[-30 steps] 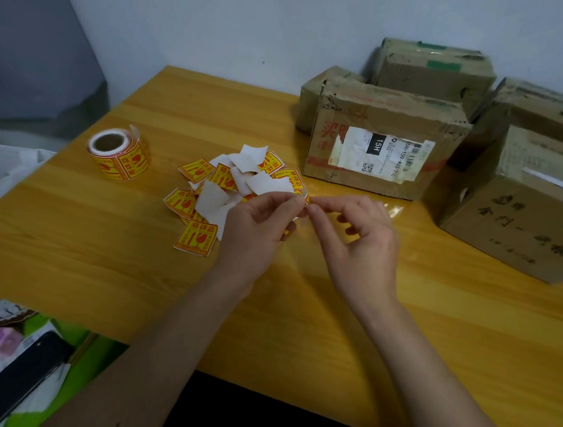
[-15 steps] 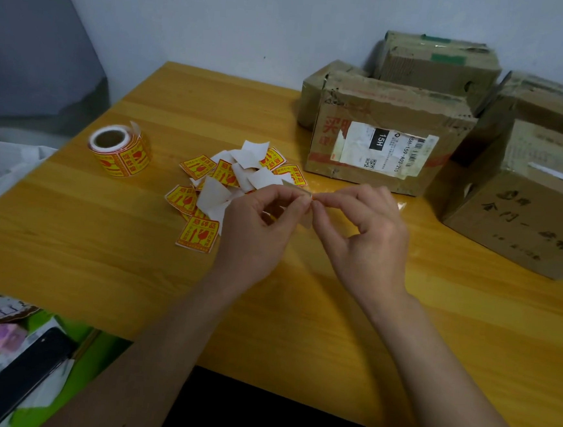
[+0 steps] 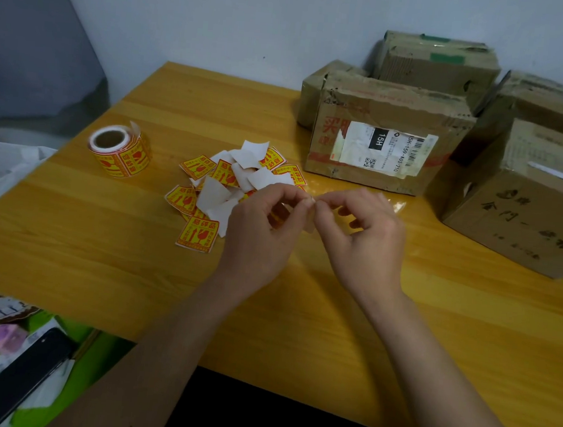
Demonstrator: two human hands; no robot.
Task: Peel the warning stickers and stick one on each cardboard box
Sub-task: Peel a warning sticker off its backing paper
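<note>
Two hands pinch one sticker above the table.

The left hand and right hand meet fingertip to fingertip, both clamped on a single sticker whose pale backing hangs just under the pinch. Just left of the grip lies the pile of loose stickers on the wooden table; farther left stands the sticker roll. Beyond the grip sits a labelled cardboard box, with another box to its right and more boxes behind them.
</note>
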